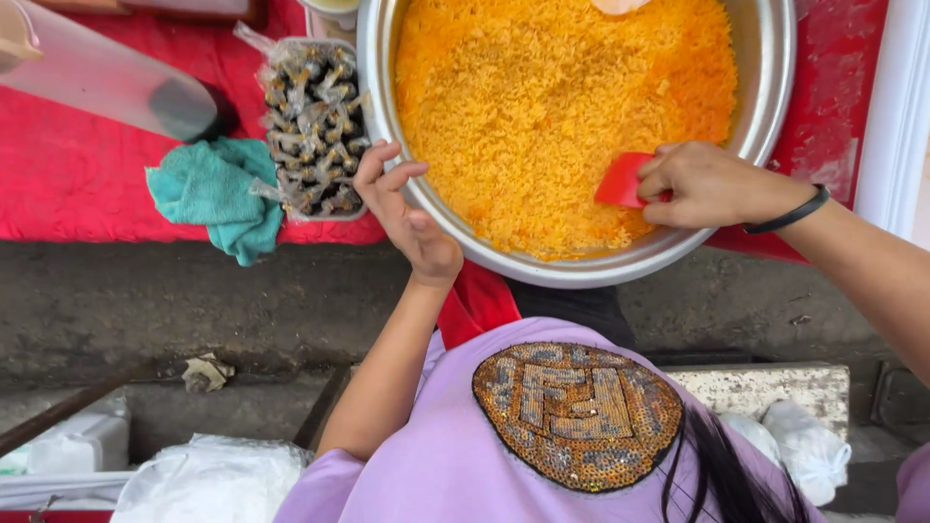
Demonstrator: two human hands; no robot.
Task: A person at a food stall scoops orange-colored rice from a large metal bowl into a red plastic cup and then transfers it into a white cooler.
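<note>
Your left hand (405, 215) rested on the near-left rim of the big metal bowl (770, 68), fingers loosely curled over the edge and slightly spread, thumb on the outside wall. Your right hand (712, 184) pinched the red scraper (620, 180) between thumb and bunched fingers, its blade pressed into the yellow rice (552, 97) near the bowl's near-right side. A black band (790, 213) circled that wrist.

The bowl overhung the near edge of the red tablecloth (77, 165), so its front rim sat out over the grey ledge (174, 300) below. To the left, a clear plastic tray (315, 126) packed with small tied bags stood touching the bowl's wall, leaving your left hand only a narrow gap. A teal cloth (213, 194) lay bunched just beside the tray at the table's edge. A clear plastic bottle (107, 77) lay tilted further left, well apart from the bowl. White plastic bags (208, 479) sat low on the ground.
</note>
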